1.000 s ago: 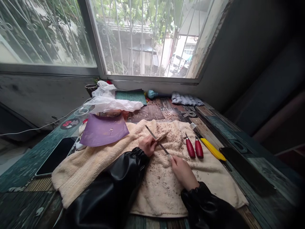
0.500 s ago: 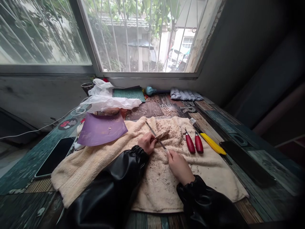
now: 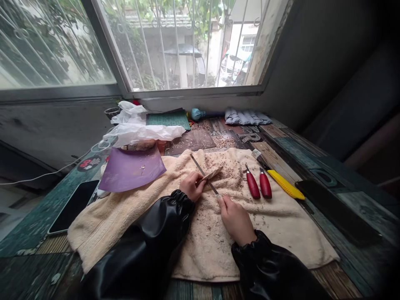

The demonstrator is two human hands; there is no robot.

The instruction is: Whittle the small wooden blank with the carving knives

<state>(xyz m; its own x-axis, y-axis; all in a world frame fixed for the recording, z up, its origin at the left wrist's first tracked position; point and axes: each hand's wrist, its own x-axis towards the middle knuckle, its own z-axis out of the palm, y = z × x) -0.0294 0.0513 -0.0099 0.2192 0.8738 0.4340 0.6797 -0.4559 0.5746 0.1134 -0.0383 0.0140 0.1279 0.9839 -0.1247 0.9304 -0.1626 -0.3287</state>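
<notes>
My left hand (image 3: 191, 186) is closed around the near end of a small pointed piece of wood (image 3: 213, 173), whose tip sticks out to the right. In my right hand (image 3: 236, 218) is the handle end of a slim dark file (image 3: 197, 164). The file slants up and to the left, crossing the wood close to my left fingers. Both hands are over a beige towel (image 3: 275, 239) strewn with brown shavings. Two carving knives with red handles (image 3: 253, 185) lie to the right on the towel, beside a brush with a yellow handle (image 3: 286, 184).
Left of the hands rests a purple sheet (image 3: 133, 170), with a phone (image 3: 74, 207) beyond it. A white plastic bag (image 3: 146, 132) and a green cutting mat (image 3: 168, 119) are at the back. A long dark object (image 3: 337, 212) lies on the right. A barred window (image 3: 187, 50) faces me.
The whole view has shifted and tilted slightly, so the tools on the right appear further right. Both hands keep their grips, and the file still crosses the wood.
</notes>
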